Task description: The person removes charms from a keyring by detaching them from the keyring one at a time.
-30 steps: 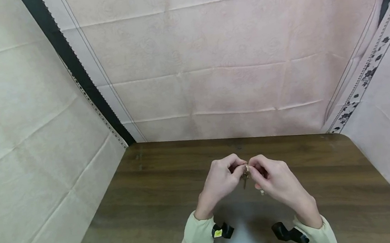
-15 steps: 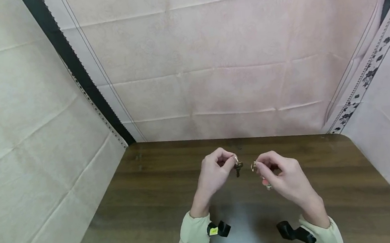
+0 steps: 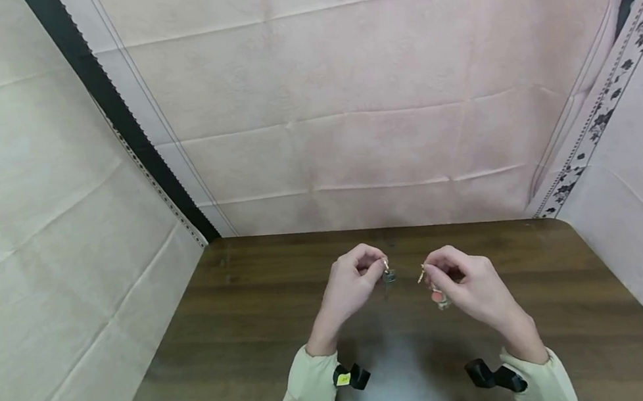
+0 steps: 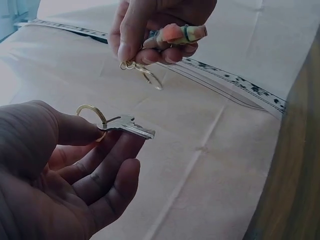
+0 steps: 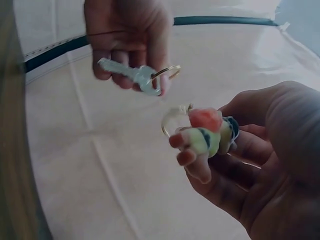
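Note:
In the head view my left hand [image 3: 350, 284] and right hand [image 3: 469, 281] are apart above the table, fingertips facing each other. The left thumb and forefinger pinch a gold key ring [image 4: 90, 106] where a silver key [image 4: 126, 125] threads onto it; the key points away over the other fingers. My right hand holds a keychain: its gold clasp [image 4: 148, 75] sticks out from the pinching fingertips. From it a small figurine [image 5: 206, 140], pale green and brown with a coral-pink part, lies against the fingers. A gap separates ring and clasp.
Beneath the hands stretches a dark brown wooden table [image 3: 261, 300]. Light cloth [image 3: 348, 124] hangs behind it and along both sides. Black camera mounts [image 3: 350, 377] sit at both wrists over pale sleeves [image 3: 307, 390].
One second ago both hands met at the ring. They have since separated, leaving the key and ring in the left and the figurine keychain in the right.

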`<state>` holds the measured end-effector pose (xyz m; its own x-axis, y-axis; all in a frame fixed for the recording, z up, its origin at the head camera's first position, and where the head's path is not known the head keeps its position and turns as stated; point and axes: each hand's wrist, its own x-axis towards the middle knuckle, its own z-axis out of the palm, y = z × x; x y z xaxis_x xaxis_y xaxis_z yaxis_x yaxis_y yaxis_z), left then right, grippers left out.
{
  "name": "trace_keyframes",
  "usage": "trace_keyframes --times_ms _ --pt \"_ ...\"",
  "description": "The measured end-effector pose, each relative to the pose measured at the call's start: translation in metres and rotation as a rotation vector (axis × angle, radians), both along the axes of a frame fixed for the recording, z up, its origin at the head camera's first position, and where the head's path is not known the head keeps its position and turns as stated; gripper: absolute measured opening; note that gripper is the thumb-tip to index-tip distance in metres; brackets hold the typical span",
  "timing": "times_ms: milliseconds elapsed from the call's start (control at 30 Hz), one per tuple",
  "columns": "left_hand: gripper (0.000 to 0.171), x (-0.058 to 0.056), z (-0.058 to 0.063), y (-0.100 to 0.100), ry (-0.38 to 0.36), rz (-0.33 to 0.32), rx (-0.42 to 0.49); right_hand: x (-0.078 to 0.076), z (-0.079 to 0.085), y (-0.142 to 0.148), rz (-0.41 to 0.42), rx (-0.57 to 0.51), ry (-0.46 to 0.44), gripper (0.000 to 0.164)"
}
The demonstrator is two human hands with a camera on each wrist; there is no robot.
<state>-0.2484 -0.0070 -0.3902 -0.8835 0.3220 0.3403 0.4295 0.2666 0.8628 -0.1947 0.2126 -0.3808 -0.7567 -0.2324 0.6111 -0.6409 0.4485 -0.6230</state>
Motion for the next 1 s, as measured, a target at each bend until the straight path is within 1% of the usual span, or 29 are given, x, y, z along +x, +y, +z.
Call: trace_keyframes --times_ms 133,267,367,500,600,667,767,867,1000 --pt "0.005 -0.008 -0.003 0.006 -0.044 -0.03 -0.022 -0.007 -0.007 0.006 -0.011 -0.003 -0.047 0.015" --pt "0.006 -0.017 -0.01 0.009 -0.086 -0.043 -0.037 -0.016 -0.016 0.012 -0.032 0.021 -0.12 0.009" --pt "0.006 -0.025 -0.017 0.009 -0.132 -0.048 -0.051 -0.025 -0.027 0.016 -0.054 0.052 -0.183 0.002" --pt "0.008 -0.04 -0.032 0.007 -0.226 -0.057 -0.047 -0.04 -0.044 0.022 -0.082 0.086 -0.249 0.005" --pt "0.009 -0.05 -0.043 0.001 -0.294 -0.048 -0.04 -0.05 -0.058 0.026 -0.085 0.091 -0.295 0.009" --pt "0.009 -0.055 -0.048 -0.003 -0.321 -0.039 -0.04 -0.055 -0.067 0.029 -0.084 0.08 -0.325 0.011" --pt "0.009 -0.06 -0.055 -0.012 -0.352 -0.029 -0.047 -0.059 -0.079 0.033 -0.104 0.068 -0.361 0.011" --pt "0.01 -0.064 -0.064 -0.021 -0.39 0.0 -0.063 -0.065 -0.09 0.036 -0.117 0.078 -0.401 0.012" --pt "0.013 -0.069 -0.075 -0.031 -0.477 0.043 -0.094 -0.071 -0.102 0.039 -0.114 0.09 -0.481 0.014"
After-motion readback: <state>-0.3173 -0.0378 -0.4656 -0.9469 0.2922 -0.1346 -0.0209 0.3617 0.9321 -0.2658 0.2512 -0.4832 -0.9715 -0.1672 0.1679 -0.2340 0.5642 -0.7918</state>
